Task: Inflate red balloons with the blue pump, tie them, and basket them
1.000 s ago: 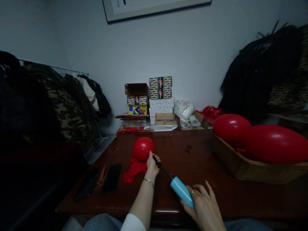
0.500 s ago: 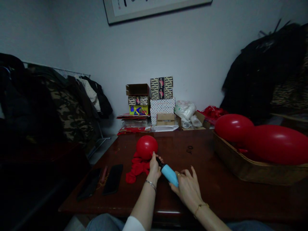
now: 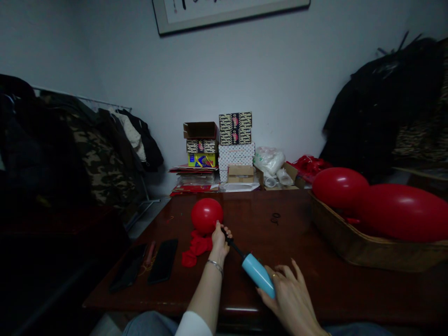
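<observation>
A light-blue balloon pump (image 3: 258,274) with a black rod and black nozzle end slants across the space before me. My left hand (image 3: 220,239) is closed around its black front end, where a partly inflated red balloon (image 3: 206,216) sits against the fingers. The balloon's neck is hidden by that hand. My right hand (image 3: 289,291) grips the rear of the blue barrel between thumb and fingers, some fingers raised. Below the balloon lies a pile of limp red balloons (image 3: 196,247) on the brown table (image 3: 245,298).
To the right, a woven basket (image 3: 367,252) holds large red balloons (image 3: 402,212). Dark phone-like slabs (image 3: 163,261) lie at left. Small black rings (image 3: 275,218) rest mid-table. Stacked boxes (image 3: 236,156) and plastic bags (image 3: 269,161) stand behind the table.
My right hand has drawn the blue barrel back toward me and to the right, exposing the black rod. My left hand and the balloon have shifted slightly left.
</observation>
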### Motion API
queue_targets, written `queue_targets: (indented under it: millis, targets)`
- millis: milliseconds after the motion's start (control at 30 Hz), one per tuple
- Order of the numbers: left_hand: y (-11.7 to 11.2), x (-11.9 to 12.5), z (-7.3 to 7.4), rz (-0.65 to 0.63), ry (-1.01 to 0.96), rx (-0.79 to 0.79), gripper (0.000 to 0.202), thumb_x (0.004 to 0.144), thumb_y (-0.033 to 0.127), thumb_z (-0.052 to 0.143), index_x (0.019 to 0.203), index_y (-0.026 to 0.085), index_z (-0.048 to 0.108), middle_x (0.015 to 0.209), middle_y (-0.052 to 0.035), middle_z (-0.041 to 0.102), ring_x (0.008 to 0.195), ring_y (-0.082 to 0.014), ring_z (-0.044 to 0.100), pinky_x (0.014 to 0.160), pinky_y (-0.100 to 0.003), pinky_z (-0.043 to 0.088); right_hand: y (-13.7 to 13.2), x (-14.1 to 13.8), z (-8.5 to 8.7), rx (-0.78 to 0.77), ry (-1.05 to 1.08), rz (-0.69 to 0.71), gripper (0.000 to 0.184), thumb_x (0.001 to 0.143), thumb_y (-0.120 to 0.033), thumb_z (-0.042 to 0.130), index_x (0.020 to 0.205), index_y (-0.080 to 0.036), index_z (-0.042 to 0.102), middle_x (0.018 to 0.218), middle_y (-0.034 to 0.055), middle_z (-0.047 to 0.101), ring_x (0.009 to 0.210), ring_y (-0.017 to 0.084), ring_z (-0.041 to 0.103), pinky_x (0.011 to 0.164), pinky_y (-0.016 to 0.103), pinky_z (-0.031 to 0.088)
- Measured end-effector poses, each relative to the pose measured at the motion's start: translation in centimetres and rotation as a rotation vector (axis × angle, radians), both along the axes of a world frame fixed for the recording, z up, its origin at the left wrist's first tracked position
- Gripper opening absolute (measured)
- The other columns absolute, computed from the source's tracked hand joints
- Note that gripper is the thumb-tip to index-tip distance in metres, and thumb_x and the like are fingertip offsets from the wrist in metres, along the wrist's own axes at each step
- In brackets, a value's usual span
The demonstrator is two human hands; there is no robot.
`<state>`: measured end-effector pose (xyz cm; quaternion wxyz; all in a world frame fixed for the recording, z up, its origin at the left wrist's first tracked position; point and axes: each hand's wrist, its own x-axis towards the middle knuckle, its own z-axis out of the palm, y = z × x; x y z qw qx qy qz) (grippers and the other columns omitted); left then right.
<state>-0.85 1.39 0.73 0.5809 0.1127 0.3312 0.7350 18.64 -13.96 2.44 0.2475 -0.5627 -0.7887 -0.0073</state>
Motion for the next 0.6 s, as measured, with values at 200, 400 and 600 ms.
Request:
queue_targets:
  millis: [200,400,600]
  targets:
    - [0.3,-0.5,0.5,0.011,0.007,-0.034,0.03,0.086,0.039,0.053,0.069,0.017,0.041,0.053,0.0052,0.04,0.037,-0.0044,0.035,0.034,-0.014,0.025,-1.4,1.4,-0.8,0.003,0.064,-0.002,0.038,0.072,-0.038,0.063,0.106,-0.02,0.065,0.092,0.0022,0.071,0.096,0.022,0.057,0.108,0.047,0.013]
    - [-0.1,0.1,0.4,0.0,0.003,-0.033,0.033,0.085,0.043,0.053,0.069,0.018,0.041,0.052,0.0057,0.038,0.037,-0.0041,0.034,0.034,-0.014,0.024,-1.2,0.9,-0.4,-0.04,0.05,-0.018,0.035,0.074,-0.037,0.061,0.104,-0.021,0.066,0.09,0.0032,0.071,0.097,0.023,0.057,0.108,0.048,0.014]
    - [-0.9,1.2,0.2,-0.033,0.013,-0.022,0.03,0.087,0.04,0.052,0.07,0.018,0.04,0.052,0.0054,0.039,0.038,-0.0046,0.034,0.035,-0.015,0.025,0.4,-1.0,0.6,-0.04,0.013,-0.017,0.033,0.076,-0.038,0.058,0.104,-0.02,0.066,0.085,0.0052,0.07,0.095,0.024,0.057,0.108,0.048,0.015]
